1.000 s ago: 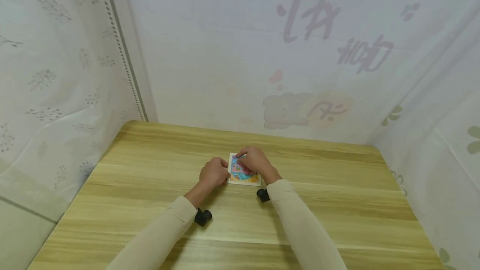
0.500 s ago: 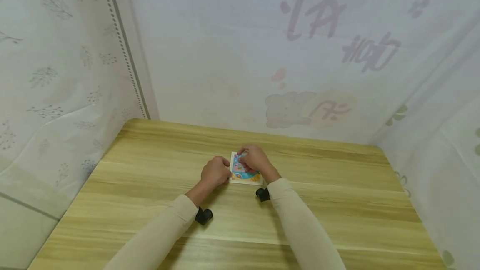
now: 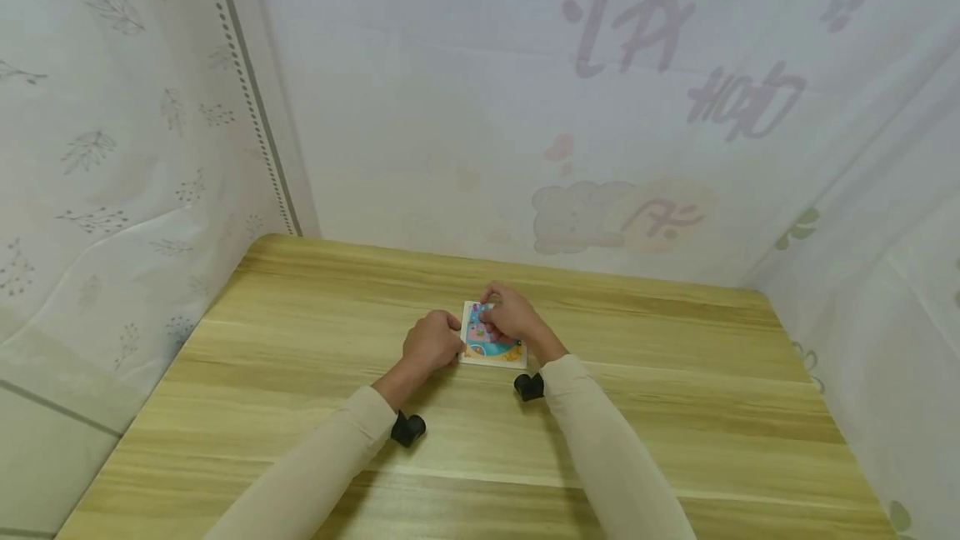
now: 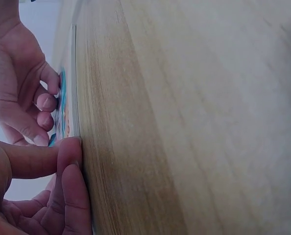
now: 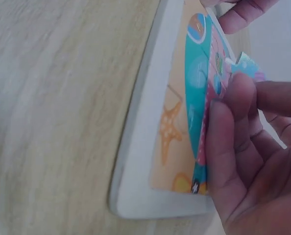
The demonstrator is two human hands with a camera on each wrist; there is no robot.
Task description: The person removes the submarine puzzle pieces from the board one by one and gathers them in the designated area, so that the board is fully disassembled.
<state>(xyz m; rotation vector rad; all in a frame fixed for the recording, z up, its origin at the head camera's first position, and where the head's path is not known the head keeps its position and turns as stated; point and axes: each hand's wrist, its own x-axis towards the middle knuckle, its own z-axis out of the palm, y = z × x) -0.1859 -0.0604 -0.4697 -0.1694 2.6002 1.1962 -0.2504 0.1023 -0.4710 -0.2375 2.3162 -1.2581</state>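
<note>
A small jigsaw puzzle [image 3: 497, 350] with a white frame and a colourful sea picture lies flat on the wooden table. My left hand [image 3: 432, 342] holds its left edge; in the left wrist view the thumb [image 4: 35, 160] and a bent finger meet at the frame's corner. Over the picture, my right hand [image 3: 517, 317] pinches a jigsaw piece [image 5: 250, 67] between thumb and index finger. That piece is tilted up from the board, light blue and pink with a notch. The other right fingers [image 5: 221, 142] rest on or just over the picture, hiding its far part.
The wooden table [image 3: 675, 407] spreads around the puzzle on all sides. Behind it hangs a pale printed cloth [image 3: 420, 107], with more cloth at left and right. A black wrist camera [image 3: 407, 430] sits under the left wrist, another black camera [image 3: 529, 387] under the right.
My right hand's fingertips have shifted slightly toward the puzzle's far edge, the index finger rising a little. My left hand stays at the left edge. The whole view has drifted slightly.
</note>
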